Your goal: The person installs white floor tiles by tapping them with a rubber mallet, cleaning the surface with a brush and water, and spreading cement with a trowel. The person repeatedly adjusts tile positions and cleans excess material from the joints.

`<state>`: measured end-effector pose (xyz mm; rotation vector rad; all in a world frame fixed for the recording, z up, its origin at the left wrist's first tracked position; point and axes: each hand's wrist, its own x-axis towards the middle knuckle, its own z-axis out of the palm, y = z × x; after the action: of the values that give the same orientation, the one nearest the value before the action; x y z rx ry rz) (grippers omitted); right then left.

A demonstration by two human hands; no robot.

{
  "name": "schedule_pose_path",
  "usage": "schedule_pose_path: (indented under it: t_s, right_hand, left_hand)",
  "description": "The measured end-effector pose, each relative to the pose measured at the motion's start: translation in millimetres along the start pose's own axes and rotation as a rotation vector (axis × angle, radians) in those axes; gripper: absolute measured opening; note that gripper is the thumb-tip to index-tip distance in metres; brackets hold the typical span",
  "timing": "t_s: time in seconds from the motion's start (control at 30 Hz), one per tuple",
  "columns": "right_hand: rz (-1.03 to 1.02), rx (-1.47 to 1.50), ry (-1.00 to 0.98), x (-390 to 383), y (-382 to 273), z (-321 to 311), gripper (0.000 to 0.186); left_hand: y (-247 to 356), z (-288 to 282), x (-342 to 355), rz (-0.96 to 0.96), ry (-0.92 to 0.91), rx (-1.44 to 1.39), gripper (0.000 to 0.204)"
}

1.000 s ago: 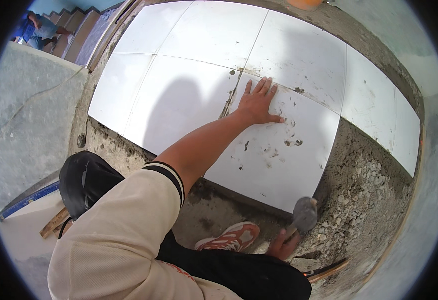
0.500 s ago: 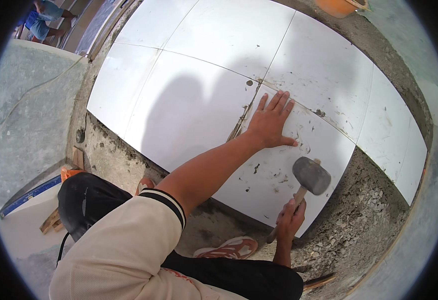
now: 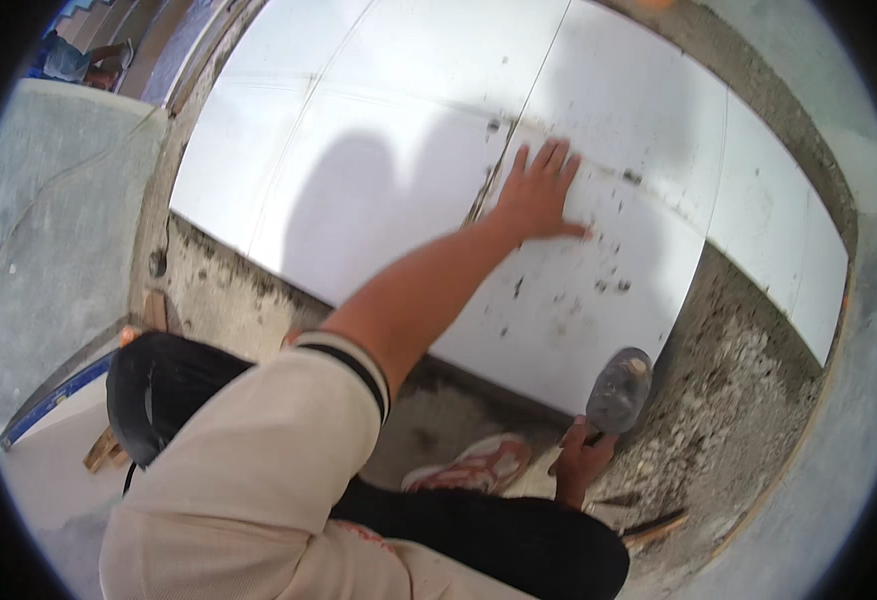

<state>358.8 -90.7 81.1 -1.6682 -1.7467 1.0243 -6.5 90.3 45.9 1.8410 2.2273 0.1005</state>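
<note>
My left hand lies flat with fingers spread on a white floor tile, close to its far left corner. Grey mortar specks dot that tile. In my right hand is the handle of a rubber mallet, its dark grey head over the tile's near right corner. Whether the head touches the tile I cannot tell. Mortar smears run along the joint beside my left hand. Most of the handle is hidden by the fingers and the head.
Other white tiles adjoin on the left and far sides. Rough mortar and rubble lie right of the tile. A blue spirit level leans at the left near wood scraps. My shoe is by the near edge. Another person is far left.
The mallet has moved nearer to me and its head has turned, going from over the tile's middle right to its near right corner. My left hand stays flat on the tile.
</note>
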Motion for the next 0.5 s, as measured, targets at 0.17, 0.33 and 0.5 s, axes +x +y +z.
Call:
schedule_pose_path:
  t_s: [0.17, 0.33, 0.5]
  right_hand:
    - [0.412, -0.111, 0.078, -123.7, 67.8, -35.9, 0.050]
    - [0.536, -0.256, 0.162, -231.6, 127.7, -51.3, 0.041]
    - [0.382, -0.397, 0.124, -246.8, 149.3, -56.3, 0.032]
  left_hand:
    - [-65.1, -23.0, -12.4, 0.149, -0.160, -0.137, 0.100]
    - [-106.5, -85.0, -30.5, 0.348, -0.242, 0.065, 0.080]
    - [-191.8, -126.7, -71.8, 0.507, -0.487, 0.195, 0.074]
